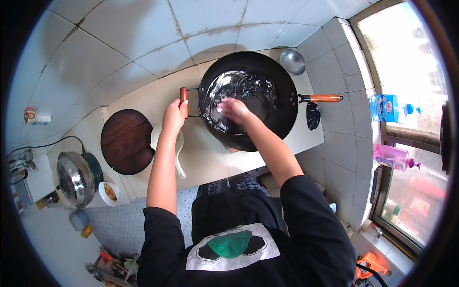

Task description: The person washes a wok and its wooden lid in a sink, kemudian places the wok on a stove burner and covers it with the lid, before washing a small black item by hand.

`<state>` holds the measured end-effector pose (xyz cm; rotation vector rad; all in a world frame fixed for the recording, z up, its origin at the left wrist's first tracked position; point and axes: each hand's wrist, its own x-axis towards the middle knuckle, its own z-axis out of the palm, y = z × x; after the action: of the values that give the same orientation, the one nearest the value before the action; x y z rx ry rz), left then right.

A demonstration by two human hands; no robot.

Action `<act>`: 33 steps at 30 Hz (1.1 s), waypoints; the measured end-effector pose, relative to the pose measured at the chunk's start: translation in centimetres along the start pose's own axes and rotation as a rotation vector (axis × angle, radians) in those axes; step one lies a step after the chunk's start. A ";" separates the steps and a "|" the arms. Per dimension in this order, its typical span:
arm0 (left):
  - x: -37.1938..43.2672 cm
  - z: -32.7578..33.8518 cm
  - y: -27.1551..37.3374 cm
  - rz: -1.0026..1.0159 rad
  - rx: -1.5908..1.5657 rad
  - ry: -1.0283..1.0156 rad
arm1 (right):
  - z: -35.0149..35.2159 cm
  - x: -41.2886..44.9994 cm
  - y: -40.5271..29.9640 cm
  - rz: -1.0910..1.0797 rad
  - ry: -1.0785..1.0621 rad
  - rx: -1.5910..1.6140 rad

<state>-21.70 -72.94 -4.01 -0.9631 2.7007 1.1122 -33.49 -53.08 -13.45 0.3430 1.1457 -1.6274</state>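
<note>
A large black wok (pixel 247 140) with water in it stands on the counter before me. My left hand (pixel 175 113) is closed around its short reddish wooden side handle (pixel 184 102). My right hand (pixel 233 109) is inside the wok, at the left part of the rippling water (pixel 251 86), its fingers partly blurred; I see nothing held in it. The long wooden handle (pixel 324 98) points right. A dark cloth or scrubber (pixel 313 116) lies under that handle. Partly behind my left forearm is a pale pan (pixel 180 143) with a white handle.
A round dark wooden board (pixel 126 141) lies left of my forearm. Farther left are a lidded steel pot (pixel 74 179) and a white bowl of food (pixel 108 193). A metal bowl (pixel 292 61) sits in the back right corner. Blue (pixel 389 108) and pink bottles (pixel 392 157) stand by the window.
</note>
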 end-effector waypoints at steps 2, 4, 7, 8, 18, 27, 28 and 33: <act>0.0 0.1 -0.1 0.004 -0.004 -0.006 | -1.2 -2.2 -0.3 0.172 0.026 -0.165; 0.1 0.1 0.0 -0.013 0.012 -0.015 | -3.2 -4.2 -0.8 0.317 0.043 -0.294; 0.2 0.3 -0.3 -0.001 0.020 -0.002 | -6.5 -6.3 -1.9 0.256 0.295 -0.688; 0.2 0.4 -0.2 0.006 0.016 -0.004 | -8.0 -6.5 -2.3 0.182 0.386 -0.821; 0.0 0.5 -0.4 0.008 0.046 0.047 | -3.2 -11.8 -6.5 -0.704 0.733 -1.766; 0.1 0.9 0.3 -0.017 0.052 0.067 | -1.4 -12.8 -5.0 -0.484 0.375 -1.930; 0.1 1.0 0.3 -0.025 0.065 0.052 | -2.1 -13.1 -4.9 -0.707 0.398 -1.951; -0.2 1.4 1.1 -0.054 0.110 0.171 | -4.2 -16.9 -8.3 -1.103 0.652 -1.818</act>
<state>-22.40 -71.25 -4.30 -1.1537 2.8141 0.8994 -35.32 -39.99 0.55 -1.2012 3.0541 -0.4954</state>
